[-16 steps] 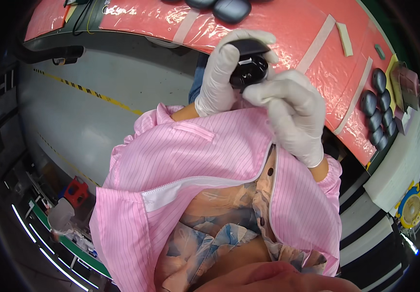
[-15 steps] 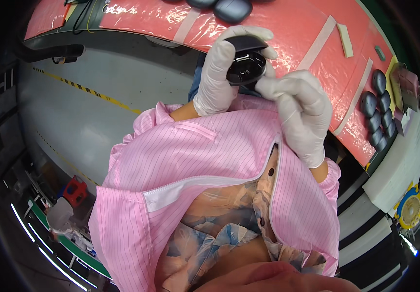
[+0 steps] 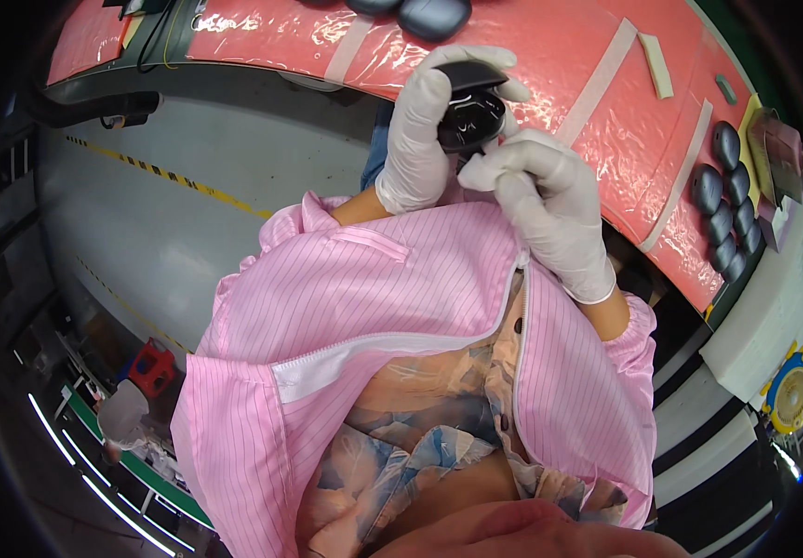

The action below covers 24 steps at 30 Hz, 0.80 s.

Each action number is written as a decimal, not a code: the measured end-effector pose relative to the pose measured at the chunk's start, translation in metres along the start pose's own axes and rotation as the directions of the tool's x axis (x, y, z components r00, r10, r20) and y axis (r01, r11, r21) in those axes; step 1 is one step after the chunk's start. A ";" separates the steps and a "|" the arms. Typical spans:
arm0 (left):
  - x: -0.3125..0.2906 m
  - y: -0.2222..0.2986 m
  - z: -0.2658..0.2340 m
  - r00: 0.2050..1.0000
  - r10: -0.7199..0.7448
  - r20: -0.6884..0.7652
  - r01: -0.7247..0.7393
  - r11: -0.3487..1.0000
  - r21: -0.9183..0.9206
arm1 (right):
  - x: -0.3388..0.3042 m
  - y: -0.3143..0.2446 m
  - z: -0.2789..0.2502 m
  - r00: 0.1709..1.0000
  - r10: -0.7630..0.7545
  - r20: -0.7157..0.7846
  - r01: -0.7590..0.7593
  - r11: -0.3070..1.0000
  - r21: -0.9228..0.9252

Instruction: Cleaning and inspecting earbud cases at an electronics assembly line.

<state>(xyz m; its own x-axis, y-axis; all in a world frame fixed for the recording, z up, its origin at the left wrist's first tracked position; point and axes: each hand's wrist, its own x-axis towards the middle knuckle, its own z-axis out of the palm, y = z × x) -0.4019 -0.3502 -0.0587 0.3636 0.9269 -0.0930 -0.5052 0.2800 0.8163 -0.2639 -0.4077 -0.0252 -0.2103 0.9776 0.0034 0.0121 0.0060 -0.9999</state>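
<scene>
My left hand [image 3: 415, 130], in a white glove, is wrapped round a dark earbud case [image 3: 472, 121]. The case is tilted with its lid raised, and its glossy black inside faces me. Just below the case, close to its lower edge, is my right hand [image 3: 555, 205], also gloved in white. Its thumb and fingers are pinched together. Something small and whitish seems to show at the fingertips, but I cannot make out what it is, nor whether it touches the case.
On the red-covered bench [image 3: 597, 177], several dark cases [image 3: 722, 200] lie at the right, and more [image 3: 434, 17] at the far edge. A pale strip [image 3: 655, 65] and a small green piece [image 3: 725, 89] are at the far right. A blue-yellow fan [image 3: 789, 395] stands at right.
My right hand has shifted left and slightly down, its fingertips now below the case. My left hand still holds the case, now turned slightly and a little higher.
</scene>
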 end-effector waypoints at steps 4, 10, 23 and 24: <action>0.006 0.007 -0.003 0.995 0.012 0.102 -0.013 1.000 0.007 | -0.012 -0.010 -0.010 0.940 0.059 -0.335 -0.018 0.992 0.123; 0.009 0.008 0.001 0.981 0.008 0.195 -0.011 1.000 0.019 | -0.014 0.004 -0.024 0.901 -0.028 -0.432 0.008 0.999 -0.048; 0.012 0.005 0.007 0.985 -0.040 0.170 0.042 0.999 -0.008 | -0.016 0.015 -0.027 0.850 -0.095 -0.518 -0.067 0.956 -0.285; 0.012 0.004 0.008 0.985 -0.040 0.170 0.042 0.999 -0.009 | -0.016 0.017 -0.028 0.852 -0.109 -0.512 -0.067 0.947 -0.313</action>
<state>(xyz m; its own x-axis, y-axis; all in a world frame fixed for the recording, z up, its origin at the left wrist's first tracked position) -0.3939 -0.3398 -0.0520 0.5117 0.8587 -0.0273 -0.4966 0.3215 0.8062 -0.2331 -0.4173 -0.0416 0.3205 0.9398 0.1184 0.3314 0.0059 -0.9435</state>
